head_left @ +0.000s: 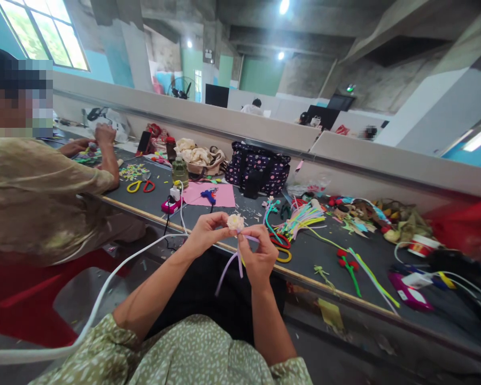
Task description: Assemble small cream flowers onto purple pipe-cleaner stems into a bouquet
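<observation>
Both my hands are raised in front of the table edge, working one small piece. My left hand (206, 231) pinches a small cream-white craft flower (235, 221) from the left. My right hand (260, 252) is closed on the lilac pipe cleaner (234, 263) under the flower, whose loose ends hang down between my wrists. The hands nearly touch at the flower.
The dark table (304, 256) carries a bundle of coloured pipe cleaners (300, 218), scissors (281, 247), a blue glue gun (208, 195) on pink paper, a dotted bag (257, 167) and a power strip (171, 203). A co-worker (44, 192) sits at left, hands on the table.
</observation>
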The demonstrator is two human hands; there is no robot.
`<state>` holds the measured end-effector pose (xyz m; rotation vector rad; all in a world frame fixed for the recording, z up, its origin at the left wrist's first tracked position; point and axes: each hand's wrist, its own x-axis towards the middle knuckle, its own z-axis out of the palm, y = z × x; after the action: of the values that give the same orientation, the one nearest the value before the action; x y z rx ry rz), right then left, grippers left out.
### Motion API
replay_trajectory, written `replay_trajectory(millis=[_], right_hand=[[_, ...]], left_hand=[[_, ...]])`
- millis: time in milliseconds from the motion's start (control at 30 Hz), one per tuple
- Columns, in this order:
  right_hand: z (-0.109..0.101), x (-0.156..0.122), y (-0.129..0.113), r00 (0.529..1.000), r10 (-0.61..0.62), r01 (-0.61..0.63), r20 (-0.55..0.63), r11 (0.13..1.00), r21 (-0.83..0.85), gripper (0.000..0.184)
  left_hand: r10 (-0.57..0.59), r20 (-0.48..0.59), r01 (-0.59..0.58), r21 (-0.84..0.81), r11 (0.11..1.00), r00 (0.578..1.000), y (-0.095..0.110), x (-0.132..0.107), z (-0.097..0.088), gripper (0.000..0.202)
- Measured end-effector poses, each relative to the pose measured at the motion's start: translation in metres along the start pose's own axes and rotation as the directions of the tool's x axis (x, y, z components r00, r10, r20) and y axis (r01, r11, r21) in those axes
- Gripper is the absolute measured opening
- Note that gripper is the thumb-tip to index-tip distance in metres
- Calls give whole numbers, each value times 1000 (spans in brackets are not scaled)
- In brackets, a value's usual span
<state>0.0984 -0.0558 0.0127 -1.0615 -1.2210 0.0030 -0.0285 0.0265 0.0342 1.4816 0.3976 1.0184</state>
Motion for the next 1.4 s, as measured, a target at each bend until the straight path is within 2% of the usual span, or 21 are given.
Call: replay_trajectory(millis=[33,100,167,267,400,500,633,733,833,967,1067,1167,1233,1300,1400], right_hand=[[-1,0,-2,991,-128,123,-33,985,-121,4],[-3,1,-3,934,-354,322,-42,889,-326,13],[-2,2,-4,872,-489,430,-8,776,-461,17],[2,1,-4,825,-563,488,35,681,-546,15],[6,-3,-1,824,-562,493,69,652,-576,15],[6,-5,2,855,-511,472,89,695,-542,16],[6,-6,1,930,-364,350,43,849,-395,11],[5,-5,-1,978,-207,202,6,950,-240,7],[3,-5,-4,999,0,4,39,996,-93,5],[1,-5,-2,966,223,-241,131,960,141,10],[2,-4,3,915,338,-397,222,855,335,10],[4,-2,9,859,388,-507,335,740,443,12],[6,-1,13,835,399,-545,379,696,468,14],[8,0,14,838,408,-544,363,683,487,15],[11,-1,11,892,386,-452,234,765,460,14]], left_hand=[[-15,-35,14,-34,999,999,-1,-2,2,23],[-34,-78,26,-94,995,996,-2,-6,8,23],[-49,-99,32,-161,986,994,-1,-11,13,23],[-61,-131,27,-249,968,990,-1,-16,21,24],[-79,-188,22,-287,958,979,-1,-15,26,22],[-72,-219,7,-287,958,973,-4,-12,27,21],[-23,-256,-40,-236,971,966,-10,-9,25,20],[-4,-250,-49,-204,978,968,-14,-9,23,22],[5,-227,-46,-174,984,974,-14,-9,19,25],[121,-141,-131,-60,990,983,-7,-8,14,25],[195,-28,-195,18,981,980,0,-6,9,21],[195,65,-197,25,980,979,4,-2,5,20],[176,97,-176,-6,984,980,4,2,5,23],[146,109,-141,-51,989,983,0,5,6,26],[69,59,-62,-125,990,996,-6,9,9,26]])
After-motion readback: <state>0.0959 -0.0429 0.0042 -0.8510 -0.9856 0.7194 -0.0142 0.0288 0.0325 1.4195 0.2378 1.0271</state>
